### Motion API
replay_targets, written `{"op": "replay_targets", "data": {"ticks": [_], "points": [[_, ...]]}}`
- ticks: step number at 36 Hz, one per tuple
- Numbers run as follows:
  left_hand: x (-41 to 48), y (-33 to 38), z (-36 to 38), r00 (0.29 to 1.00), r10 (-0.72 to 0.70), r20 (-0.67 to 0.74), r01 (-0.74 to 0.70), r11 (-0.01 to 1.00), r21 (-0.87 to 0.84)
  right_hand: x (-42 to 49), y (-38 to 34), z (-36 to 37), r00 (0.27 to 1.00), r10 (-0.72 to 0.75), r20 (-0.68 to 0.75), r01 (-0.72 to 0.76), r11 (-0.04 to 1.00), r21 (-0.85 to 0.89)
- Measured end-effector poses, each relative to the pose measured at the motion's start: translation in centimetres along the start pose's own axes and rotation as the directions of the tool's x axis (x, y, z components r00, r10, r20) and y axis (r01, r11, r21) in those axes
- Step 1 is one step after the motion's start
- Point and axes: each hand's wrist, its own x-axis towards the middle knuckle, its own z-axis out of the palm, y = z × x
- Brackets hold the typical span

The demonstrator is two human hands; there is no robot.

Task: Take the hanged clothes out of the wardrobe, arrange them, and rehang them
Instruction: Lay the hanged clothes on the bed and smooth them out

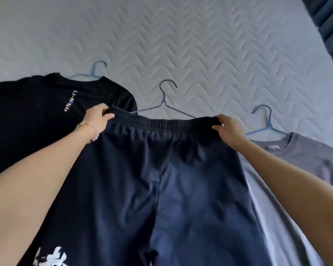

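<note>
left hand (98,116) – grips waistband | right hand (228,131) – grips waistband | navy trousers (167,179) stretched between

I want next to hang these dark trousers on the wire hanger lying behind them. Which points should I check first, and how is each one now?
1. The left hand grips one end of the elastic waistband of the dark navy trousers: ok.
2. The right hand grips the other end: ok.
3. Waistband stretched straight, untwisted: ok.
4. The thin purple wire hanger lies on the white quilted mattress just beyond the waistband, its visible part bare: ok.
5. Trouser legs straight to the hems: cannot tell, hems out of view.
6. Trousers apart from the black T-shirt: cannot tell, dark edges merge.
</note>
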Motion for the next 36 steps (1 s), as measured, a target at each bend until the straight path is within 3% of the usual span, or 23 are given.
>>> {"op": "replay_targets", "data": {"ticks": [6, 12, 16, 22, 29, 33, 36], "points": [[4.0, -0.2, 1.3, 0.989, -0.006, -0.146, 0.012, 0.999, 0.040, 4.5, -1.0, 1.2, 0.996, -0.035, -0.080, 0.036, 0.999, 0.010], [4.6, 0.0, 1.4, 0.982, -0.025, -0.186, 0.042, 0.995, 0.089, 4.9, -0.3, 0.9, 0.999, -0.032, -0.010, 0.033, 0.998, 0.061], [0.2, 1.0, 2.8, 0.991, 0.072, -0.110, -0.067, 0.997, 0.042, 0.2, 2.9, -0.4, 0.999, 0.023, -0.033, -0.019, 0.990, 0.139], [-13.7, 4.0, 7.8, 0.994, 0.110, 0.025, -0.104, 0.982, -0.156, -12.1, 11.9, -1.2, 0.961, 0.274, -0.027, -0.249, 0.908, 0.335], [-33.3, 8.1, 16.5, 0.970, 0.045, 0.239, 0.027, 0.956, -0.292, -28.0, 23.3, -1.3, 0.890, 0.455, 0.028, -0.432, 0.821, 0.374], [-42.1, 10.1, 21.3, 0.920, 0.038, 0.390, 0.085, 0.953, -0.292, -33.8, 30.5, -2.7, 0.855, 0.512, 0.081, -0.509, 0.802, 0.312], [-46.1, 11.7, 23.9, 0.859, -0.062, 0.509, 0.215, 0.944, -0.248, -35.5, 35.7, -4.7, 0.838, 0.543, 0.057, -0.532, 0.788, 0.309]]}}
